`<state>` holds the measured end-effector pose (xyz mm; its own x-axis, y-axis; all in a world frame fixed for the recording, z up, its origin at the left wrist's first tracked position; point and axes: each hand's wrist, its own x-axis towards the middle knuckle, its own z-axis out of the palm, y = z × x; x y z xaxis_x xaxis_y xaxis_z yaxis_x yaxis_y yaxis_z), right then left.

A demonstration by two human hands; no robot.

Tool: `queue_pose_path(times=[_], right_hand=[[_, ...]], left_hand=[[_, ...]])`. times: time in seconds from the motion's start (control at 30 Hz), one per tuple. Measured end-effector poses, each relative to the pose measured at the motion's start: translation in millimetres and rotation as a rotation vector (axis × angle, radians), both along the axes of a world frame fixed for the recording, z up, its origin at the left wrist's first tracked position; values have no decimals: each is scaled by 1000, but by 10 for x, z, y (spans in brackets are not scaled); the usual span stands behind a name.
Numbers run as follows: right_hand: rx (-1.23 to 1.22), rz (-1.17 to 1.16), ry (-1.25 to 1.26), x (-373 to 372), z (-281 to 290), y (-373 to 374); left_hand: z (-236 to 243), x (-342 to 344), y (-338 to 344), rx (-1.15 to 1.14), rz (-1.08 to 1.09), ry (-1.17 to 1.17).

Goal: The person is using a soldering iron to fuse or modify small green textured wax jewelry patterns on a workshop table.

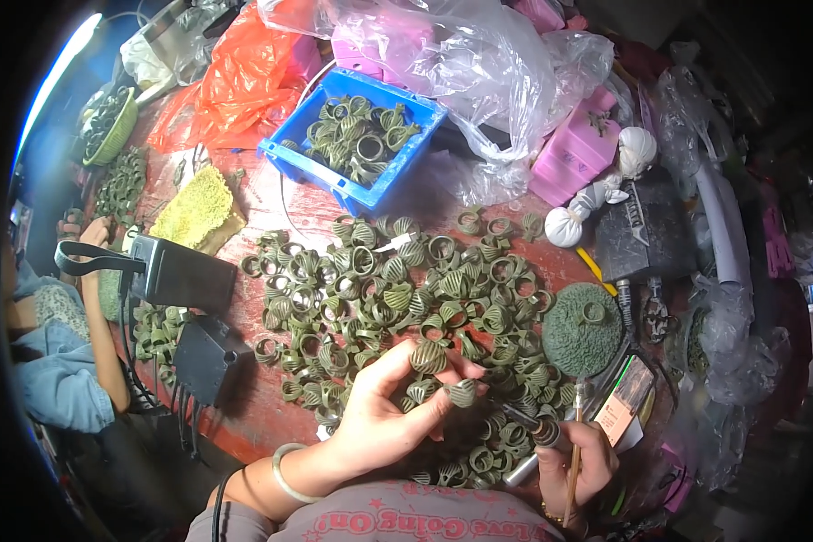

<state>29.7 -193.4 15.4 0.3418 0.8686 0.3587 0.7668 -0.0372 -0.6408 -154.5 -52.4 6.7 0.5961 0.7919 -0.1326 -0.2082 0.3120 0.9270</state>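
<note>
Head view, far left: a co-worker's forearm [108,352], left of the blue bin [312,174] and nearer the wearer.
Green basket [117,135]: well left of the bin, with dark pieces in it.
Black box with strap [188,274]: left of the bin, on its near side, standing on the red worktop [244,434].
Yellow sponge [190,208]: just left of the bin.
Bin contents: a heap of green rings inside the blue walls.
Left hand [384,420]: well on the wearer's side of the bin, a pale bangle at the wrist; its grip is closed on a few ridged green rings [462,392], which sit at the thumb and fingertips.
Loose rings [397,296]: spread across the worktop between the bin and the wearer, reaching around the left hand.
Right hand [580,459]: to the right of the bin, on the wearer's side; its grip is closed around a dark pen-shaped tool [546,432] and a thin brown rod [574,470]. The tool's tip points at the held rings and is near them; contact cannot be told.
Pink block [569,163]: right of the bin.
Green domed cushion [580,339]: right of the bin and nearer the wearer, one ring on top.
</note>
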Motion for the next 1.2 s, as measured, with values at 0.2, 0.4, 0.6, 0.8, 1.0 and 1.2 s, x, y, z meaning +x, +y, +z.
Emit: queue_pose_path(times=[0.2,0.4,0.6,0.8,1.0,1.2], right_hand=[[14,-20,17,-2,-2,-5],[43,-25,5,3,-18,-44],[29,-43,8,-2,-6,-54],[-7,-271,225,12,-67,24],[-187,-199,262,-131,55,358],[-176,-212,298,-170,-52,362]], left_hand=[[12,-10,17,-321,-69,-296],[-40,-90,44,-553,-145,-447],[-51,-114,48,-683,-143,-499],[82,-4,70,-639,-283,-452],[135,-87,84,-586,-333,-183],[241,-64,83,-516,-342,-31]])
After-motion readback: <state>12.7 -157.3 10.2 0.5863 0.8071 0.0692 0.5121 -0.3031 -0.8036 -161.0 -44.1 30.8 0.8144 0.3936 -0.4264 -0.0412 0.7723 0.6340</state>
